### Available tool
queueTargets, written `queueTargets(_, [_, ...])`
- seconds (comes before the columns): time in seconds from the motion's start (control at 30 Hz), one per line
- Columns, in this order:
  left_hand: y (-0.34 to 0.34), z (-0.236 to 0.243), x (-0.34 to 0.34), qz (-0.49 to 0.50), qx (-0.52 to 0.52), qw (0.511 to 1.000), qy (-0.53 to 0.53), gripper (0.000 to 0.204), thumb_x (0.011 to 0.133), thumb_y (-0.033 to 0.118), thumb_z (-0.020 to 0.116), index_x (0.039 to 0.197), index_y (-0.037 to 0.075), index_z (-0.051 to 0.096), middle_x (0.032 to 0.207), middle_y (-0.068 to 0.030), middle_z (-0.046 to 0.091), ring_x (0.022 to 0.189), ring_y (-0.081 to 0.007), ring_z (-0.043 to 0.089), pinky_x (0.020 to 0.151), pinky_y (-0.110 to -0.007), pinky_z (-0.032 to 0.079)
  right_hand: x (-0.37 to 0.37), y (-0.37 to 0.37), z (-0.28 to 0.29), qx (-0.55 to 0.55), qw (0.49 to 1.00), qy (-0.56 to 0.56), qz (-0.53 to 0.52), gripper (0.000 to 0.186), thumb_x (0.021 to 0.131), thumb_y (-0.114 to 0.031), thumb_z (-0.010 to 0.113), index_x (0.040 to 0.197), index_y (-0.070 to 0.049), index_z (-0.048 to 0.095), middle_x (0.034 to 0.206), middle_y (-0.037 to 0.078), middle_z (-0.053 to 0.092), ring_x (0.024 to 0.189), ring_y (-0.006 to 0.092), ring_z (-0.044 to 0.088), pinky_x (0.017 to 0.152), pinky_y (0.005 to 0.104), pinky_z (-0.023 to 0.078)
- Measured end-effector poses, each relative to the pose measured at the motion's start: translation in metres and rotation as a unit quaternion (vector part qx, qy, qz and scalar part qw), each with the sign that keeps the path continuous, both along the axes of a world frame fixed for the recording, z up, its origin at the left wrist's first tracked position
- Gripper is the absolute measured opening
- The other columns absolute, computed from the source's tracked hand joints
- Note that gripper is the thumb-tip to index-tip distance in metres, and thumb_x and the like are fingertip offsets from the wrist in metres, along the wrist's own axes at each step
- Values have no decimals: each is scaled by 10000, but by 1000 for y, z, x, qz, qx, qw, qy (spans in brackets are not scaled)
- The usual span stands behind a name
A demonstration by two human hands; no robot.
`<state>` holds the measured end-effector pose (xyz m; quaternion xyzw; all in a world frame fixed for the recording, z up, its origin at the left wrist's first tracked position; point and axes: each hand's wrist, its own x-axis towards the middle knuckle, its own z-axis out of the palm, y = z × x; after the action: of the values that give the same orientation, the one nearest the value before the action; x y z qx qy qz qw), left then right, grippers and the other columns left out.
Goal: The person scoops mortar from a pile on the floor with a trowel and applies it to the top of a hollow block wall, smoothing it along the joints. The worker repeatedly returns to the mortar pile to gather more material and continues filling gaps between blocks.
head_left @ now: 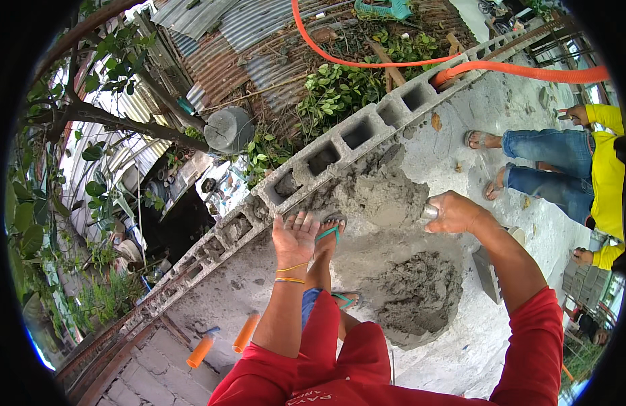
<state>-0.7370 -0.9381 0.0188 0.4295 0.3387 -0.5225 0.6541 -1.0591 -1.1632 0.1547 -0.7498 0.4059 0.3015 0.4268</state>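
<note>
My right hand (454, 213) is closed around the handle of a trowel (430, 212), whose metal collar shows beyond the fingers. Wet grey mortar (389, 197) hides the blade. On the left, my left hand (294, 238) is empty, palm up with fingers stretched out, close to the wall's edge. A low wall of hollow concrete blocks (341, 146) runs diagonally past both hands, with mortar smeared along its near side. Below my right hand, a heap of mortar (421, 294) lies on the concrete floor.
A person in a yellow top and jeans (546, 145) stands at the right. An orange corrugated hose (523, 70) enters the wall's far end. Two orange pipe pieces (201, 350) stand at lower left. A grey block (487, 274) is near my right forearm. Beyond the wall are rusty roofing sheets (259, 40) and a bucket (228, 128).
</note>
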Motion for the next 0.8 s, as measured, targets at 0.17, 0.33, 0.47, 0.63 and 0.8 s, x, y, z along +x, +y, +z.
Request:
queueTargets(0.17, [-26,-1,1,24,-19,998,62,835,1053,548,439,1605,-2,142,1660,-195,262,1476,-416,374,1215,-563,294,106,-91,40,-163,968,36,188,473,771,-353,755,1106,-21,723,996,221,732,986,404,694,887,460,558])
queueTargets(0.33, [-41,-2,2,9,-19,999,39,831,1057,553,424,1566,-58,182,1641,-221,288,1469,-425,380,1215,-558,298,157,-122,24,-267,917,35,292,373,797,-277,700,1132,-118,741,1045,145,747,984,332,714,886,440,521])
queueTargets(0.47, [-41,-7,6,-6,-13,999,35,823,1059,558,417,1539,-84,231,1613,-240,329,1453,-425,400,1206,-557,313,127,-123,-18,-385,877,-40,285,301,848,-233,690,1144,-188,722,1197,64,709,1076,228,682,967,416,396])
queueTargets(0.63, [-34,-15,5,-38,-26,999,19,822,1047,570,442,1535,-70,276,1617,-222,335,1462,-403,390,1201,-539,328,40,-130,-29,-449,863,29,229,337,871,-240,702,1198,-158,705,1206,65,700,1116,232,664,976,419,417])
queueTargets(0.8, [-45,-11,-9,-41,-15,999,27,839,1037,588,448,1541,-62,282,1621,-207,337,1475,-392,373,1216,-529,307,14,-61,-9,-353,932,-70,29,436,887,-354,742,1194,-51,682,1091,131,694,990,319,692,862,454,529])
